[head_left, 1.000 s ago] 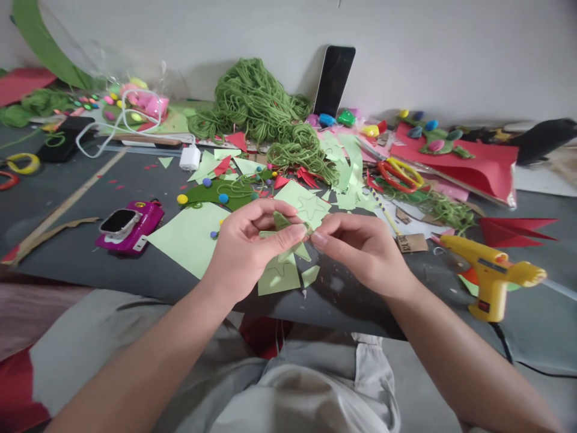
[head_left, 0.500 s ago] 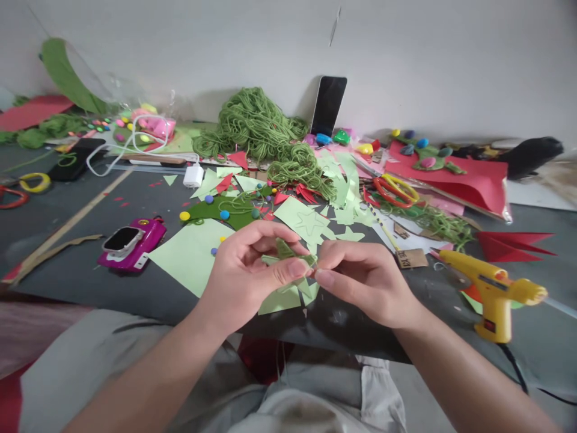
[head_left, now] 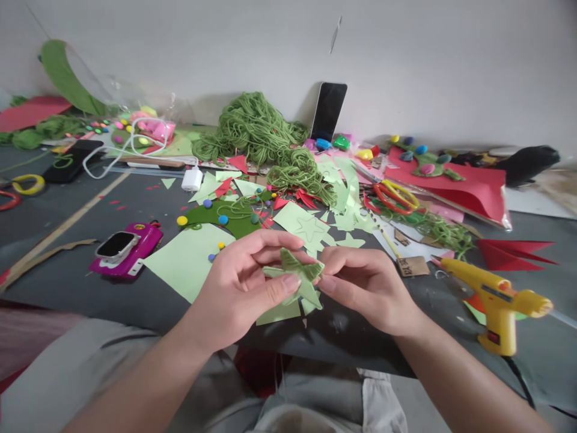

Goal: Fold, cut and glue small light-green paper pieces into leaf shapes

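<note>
My left hand (head_left: 241, 282) is closed around a small light-green star (head_left: 304, 279), its thumb pressed on the star's face. Darker green strands, looking like yarn, cover the star's upper and right points. At the tip of the right point, my right hand (head_left: 365, 285) pinches with thumb and forefinger; whether a loose strand is also in that pinch is too small to tell. Beneath the hands lie pale green paper scraps. Just beyond them is a pale green sheet (head_left: 302, 224) with a star outline, near a cut paper star (head_left: 350, 240).
A yellow glue gun (head_left: 500, 300) lies at the right with its cord. Behind the hands are a heap of green yarn (head_left: 256, 129), scissors (head_left: 396, 197) and a leaning phone (head_left: 330, 111). To the left lie a watch (head_left: 118, 245) on a magenta case and a white charger (head_left: 192, 178).
The star has turned in my fingers, so more of its face and points show. My right hand stays pinched at its tip. The whole view has shifted slightly.
</note>
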A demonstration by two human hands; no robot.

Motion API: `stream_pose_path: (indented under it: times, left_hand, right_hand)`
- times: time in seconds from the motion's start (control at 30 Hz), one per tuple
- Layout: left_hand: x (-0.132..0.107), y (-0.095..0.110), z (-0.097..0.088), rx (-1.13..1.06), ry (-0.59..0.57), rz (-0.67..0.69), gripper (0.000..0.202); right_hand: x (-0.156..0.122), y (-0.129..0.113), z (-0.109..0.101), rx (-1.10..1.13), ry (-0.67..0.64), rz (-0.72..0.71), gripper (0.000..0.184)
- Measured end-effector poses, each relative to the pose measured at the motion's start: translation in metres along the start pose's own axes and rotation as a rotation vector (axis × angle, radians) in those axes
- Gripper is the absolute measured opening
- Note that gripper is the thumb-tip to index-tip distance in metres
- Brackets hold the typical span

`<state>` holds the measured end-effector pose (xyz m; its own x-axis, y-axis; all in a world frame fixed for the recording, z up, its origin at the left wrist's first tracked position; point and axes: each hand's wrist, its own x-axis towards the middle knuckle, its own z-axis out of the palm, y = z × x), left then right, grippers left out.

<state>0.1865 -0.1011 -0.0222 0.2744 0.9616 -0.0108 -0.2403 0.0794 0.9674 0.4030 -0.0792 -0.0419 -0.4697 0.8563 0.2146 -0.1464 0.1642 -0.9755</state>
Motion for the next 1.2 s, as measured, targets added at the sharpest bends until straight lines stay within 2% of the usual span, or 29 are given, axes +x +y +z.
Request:
stream_pose_path:
  times: [0.8, 1.2]
  left_hand:
    - [-0.0008, -0.0028, -0.0034, -0.059, -0.022, -0.025, 0.029]
    - [0.0026, -0.0037, 0.0028, -0.080, 0.038, -0.060, 0.035]
  right_hand:
    - [-0.0001, 0.0019, -0.0023, -0.021, -0.028, -0.012, 0.008]
    - [0.0007, 0.0010, -0.0013, -0.012, -0.036, -0.009, 0.006]
